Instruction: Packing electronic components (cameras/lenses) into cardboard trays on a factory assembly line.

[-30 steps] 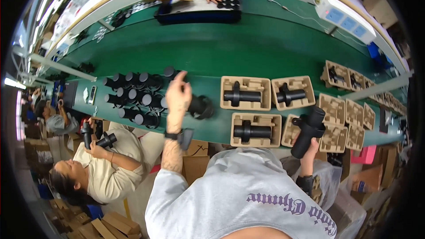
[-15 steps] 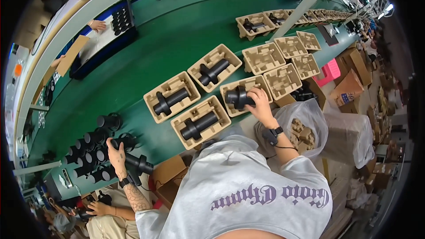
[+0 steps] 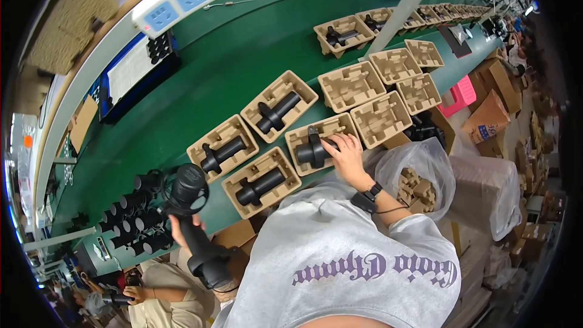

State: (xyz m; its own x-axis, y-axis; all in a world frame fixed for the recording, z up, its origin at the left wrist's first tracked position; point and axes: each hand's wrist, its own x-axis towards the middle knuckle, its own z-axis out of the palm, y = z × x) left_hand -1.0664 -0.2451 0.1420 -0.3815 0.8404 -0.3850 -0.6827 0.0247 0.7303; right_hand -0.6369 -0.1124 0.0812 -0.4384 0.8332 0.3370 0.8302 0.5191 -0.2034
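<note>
My left hand is closed on a black microphone with a ring around its head, raised at the table's near edge. A black tube with a wide collar extends below that hand; I cannot tell whether it is joined to the microphone. My right hand grips the right end of a black collared cylinder lying in a tan moulded tray. Similar cylinders lie in three neighbouring trays, such as the nearest tray and the far one.
Several empty moulded trays stand right of my right hand. Black microphones cluster at the left. A row of filled trays runs along the back. A clear plastic bag hangs at the near right. Another person's hand shows at lower left.
My left hand has lifted the microphone away from the cluster, toward me and to the right. My right hand stays on the cylinder in the tray. The view has shifted slightly.
</note>
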